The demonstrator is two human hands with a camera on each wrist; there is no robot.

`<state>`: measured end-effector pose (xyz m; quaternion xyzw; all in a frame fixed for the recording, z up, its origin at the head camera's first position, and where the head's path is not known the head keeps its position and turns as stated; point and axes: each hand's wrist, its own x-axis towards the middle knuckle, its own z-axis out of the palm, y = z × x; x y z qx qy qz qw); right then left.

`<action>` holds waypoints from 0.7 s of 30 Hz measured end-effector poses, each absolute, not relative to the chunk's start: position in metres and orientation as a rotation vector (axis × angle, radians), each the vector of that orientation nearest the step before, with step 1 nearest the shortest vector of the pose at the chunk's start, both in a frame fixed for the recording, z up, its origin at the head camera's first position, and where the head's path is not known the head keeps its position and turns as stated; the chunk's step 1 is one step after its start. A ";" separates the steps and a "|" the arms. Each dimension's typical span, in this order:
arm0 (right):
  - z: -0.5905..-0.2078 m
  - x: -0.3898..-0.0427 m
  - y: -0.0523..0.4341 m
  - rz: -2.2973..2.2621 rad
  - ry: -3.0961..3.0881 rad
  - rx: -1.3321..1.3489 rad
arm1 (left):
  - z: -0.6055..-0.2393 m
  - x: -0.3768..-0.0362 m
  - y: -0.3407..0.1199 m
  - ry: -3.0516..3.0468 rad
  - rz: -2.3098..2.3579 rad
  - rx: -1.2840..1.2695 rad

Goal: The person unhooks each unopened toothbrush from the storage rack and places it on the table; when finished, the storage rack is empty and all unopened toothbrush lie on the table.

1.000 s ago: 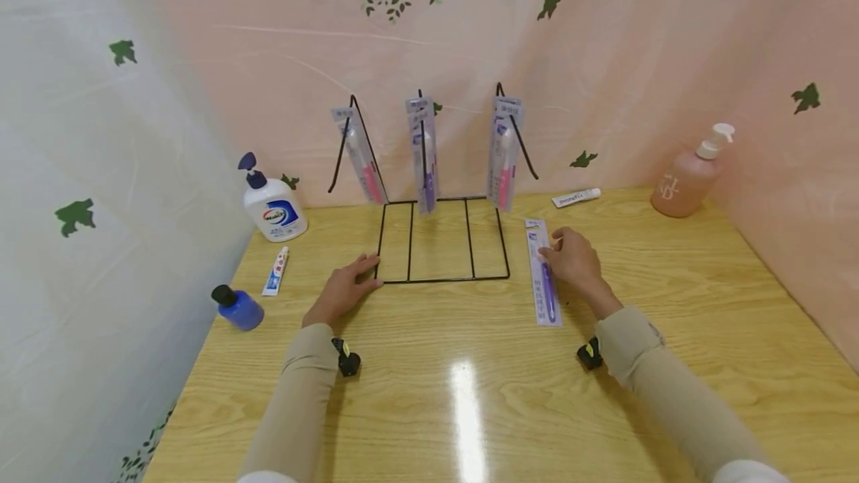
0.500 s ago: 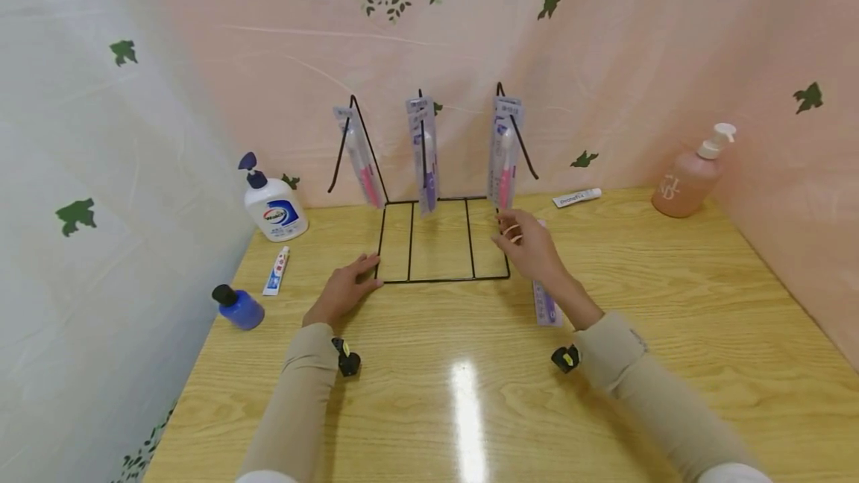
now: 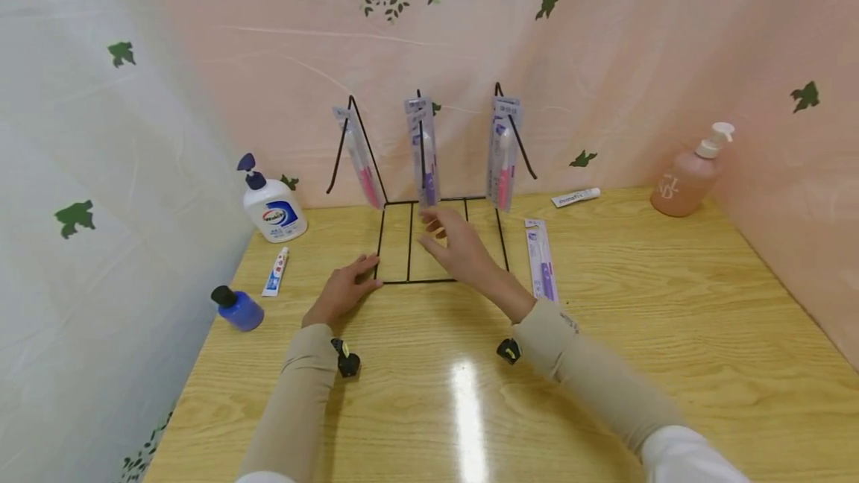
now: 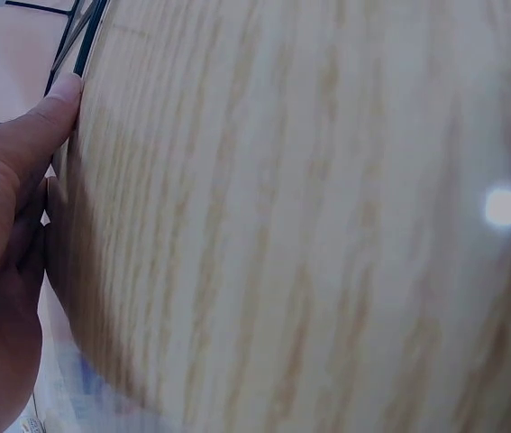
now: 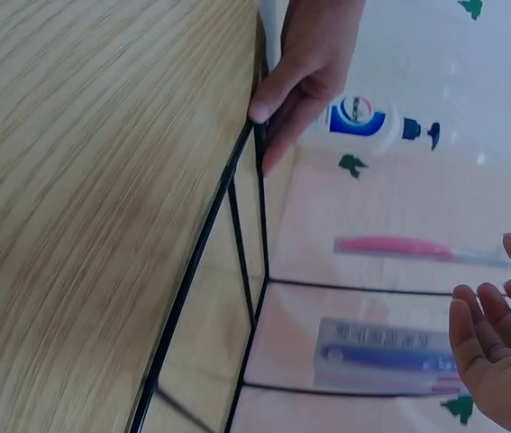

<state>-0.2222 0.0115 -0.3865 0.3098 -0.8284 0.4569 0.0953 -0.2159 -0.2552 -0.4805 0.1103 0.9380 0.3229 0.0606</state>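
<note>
A black wire rack (image 3: 436,281) stands on the table, its three hooks carrying packaged toothbrushes. My left hand (image 3: 345,289) rests on the rack's front left corner, thumb and fingertips touching the wire. Over the rack's base is my right hand (image 3: 463,248), fingers loosely bent and apart, holding nothing. Its fingertips are near the lower end of the middle purple toothbrush pack (image 3: 428,170); contact is unclear. A pink toothbrush pack (image 3: 362,162) hangs on the left hook, another pink toothbrush pack (image 3: 502,162) on the right. One purple toothbrush pack (image 3: 540,259) lies right of the rack, partly behind my right forearm.
A white pump bottle (image 3: 277,211), a small toothpaste tube (image 3: 275,272) and a blue bottle (image 3: 239,309) are at the left. Behind right lies a white tube (image 3: 577,198), with a pink pump bottle (image 3: 684,181) farther right. A patterned curtain (image 3: 604,58) closes off the back.
My right hand has left the purple toothbrush pack on the table and moved left, past the right hook, to the middle of the rack. The left hand has stayed at the corner.
</note>
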 end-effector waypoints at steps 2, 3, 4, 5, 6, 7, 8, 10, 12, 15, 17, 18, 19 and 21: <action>-0.387 -0.225 0.000 1.363 -2.442 0.939 | -0.480 -0.216 -0.255 2.842 0.973 0.330; -0.386 -0.226 -0.006 1.366 -2.439 0.943 | -0.480 -0.217 -0.255 2.845 0.969 0.331; -0.386 -0.227 -0.011 1.370 -2.434 0.948 | -0.480 -0.217 -0.254 2.846 0.971 0.330; -0.386 -0.229 -0.016 1.374 -2.430 0.949 | -0.480 -0.217 -0.254 2.847 0.974 0.329; -0.386 -0.230 -0.021 1.384 -2.425 0.945 | -0.480 -0.217 -0.254 2.846 0.978 0.330; -0.386 -0.232 -0.025 1.394 -2.421 0.941 | -0.480 -0.217 -0.253 2.845 0.982 0.334; -0.385 -0.234 -0.029 1.407 -2.418 0.936 | -0.480 -0.217 -0.253 2.843 0.984 0.336; -0.385 -0.238 -0.037 1.416 -2.414 0.919 | -0.480 -0.217 -0.253 2.844 0.984 0.336; -0.385 -0.242 -0.044 1.422 -2.411 0.894 | -0.481 -0.217 -0.254 2.844 0.981 0.334; -0.383 -0.247 -0.054 1.400 -2.425 0.850 | -0.481 -0.217 -0.254 2.844 0.978 0.312; -0.381 -0.250 -0.059 1.402 -2.428 0.818 | -0.481 -0.216 -0.254 2.841 0.980 0.304; -0.380 -0.252 -0.061 1.406 -2.430 0.803 | -0.481 -0.216 -0.254 2.836 0.986 0.297; -0.379 -0.254 -0.064 1.417 -2.425 0.794 | -0.482 -0.216 -0.254 2.836 0.983 0.301; -0.378 -0.258 -0.069 1.444 -2.408 0.779 | -0.482 -0.216 -0.255 2.832 0.987 0.306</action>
